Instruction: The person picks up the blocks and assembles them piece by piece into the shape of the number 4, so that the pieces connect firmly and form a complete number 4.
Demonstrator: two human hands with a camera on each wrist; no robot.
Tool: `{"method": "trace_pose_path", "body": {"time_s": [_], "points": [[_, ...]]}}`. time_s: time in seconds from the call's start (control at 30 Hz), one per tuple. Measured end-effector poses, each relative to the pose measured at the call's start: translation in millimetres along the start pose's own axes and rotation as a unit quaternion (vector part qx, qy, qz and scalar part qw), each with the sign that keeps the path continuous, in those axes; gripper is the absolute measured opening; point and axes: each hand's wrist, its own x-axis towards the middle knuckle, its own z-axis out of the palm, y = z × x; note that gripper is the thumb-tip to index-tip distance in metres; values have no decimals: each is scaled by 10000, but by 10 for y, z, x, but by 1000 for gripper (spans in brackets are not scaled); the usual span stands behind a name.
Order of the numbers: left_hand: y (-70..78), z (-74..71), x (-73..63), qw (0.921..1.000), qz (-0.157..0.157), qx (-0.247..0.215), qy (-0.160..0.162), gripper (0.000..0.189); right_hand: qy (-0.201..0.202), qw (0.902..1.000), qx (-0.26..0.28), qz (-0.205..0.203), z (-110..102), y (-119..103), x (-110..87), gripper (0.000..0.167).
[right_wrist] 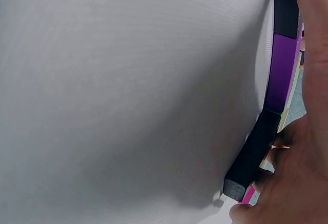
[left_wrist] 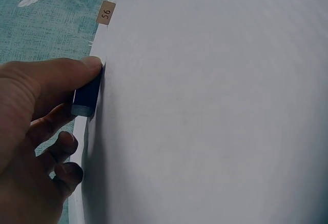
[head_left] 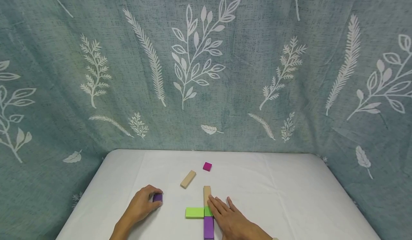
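Note:
In the head view my left hand pinches a small purple block between thumb and fingers, at the left of the white table. The left wrist view shows that block dark in the shade, under the thumb. My right hand lies with fingers extended against a row of blocks: a tan block, a green block and a purple block. A lime green block juts left from this row. The right hand hides what lies beneath it; the right wrist view shows a dark block beside its fingers.
Farther back on the white table lie a loose tan block and a magenta block. Behind the table hangs a blue-green curtain with white leaf prints.

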Motion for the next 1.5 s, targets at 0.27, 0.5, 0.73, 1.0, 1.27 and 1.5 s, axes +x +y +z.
{"method": "trace_pose_path", "body": {"time_s": [0.27,0.5,0.73,1.0,1.27,1.5], "points": [[15,3,-8,10000,-16,27,-36,31,54,10000,28,-4,2,-2,-3,131],[42,13,-14,9999,12,5,-125,31,59,9999,102,16,-8,-8,-6,130],[101,30,-20,9996,124,135,-202,31,-20,9999,115,60,-11,-7,-5,131],[195,26,-28,9980,485,113,-397,34,-40,9999,124,56,-15,-6,0,132],[267,26,-22,9960,706,180,-526,33,32,10000,82,29,-16,-7,-10,132],[330,65,-26,9939,820,148,-725,32,29,9999,125,32,-25,-20,-15,131]]}}
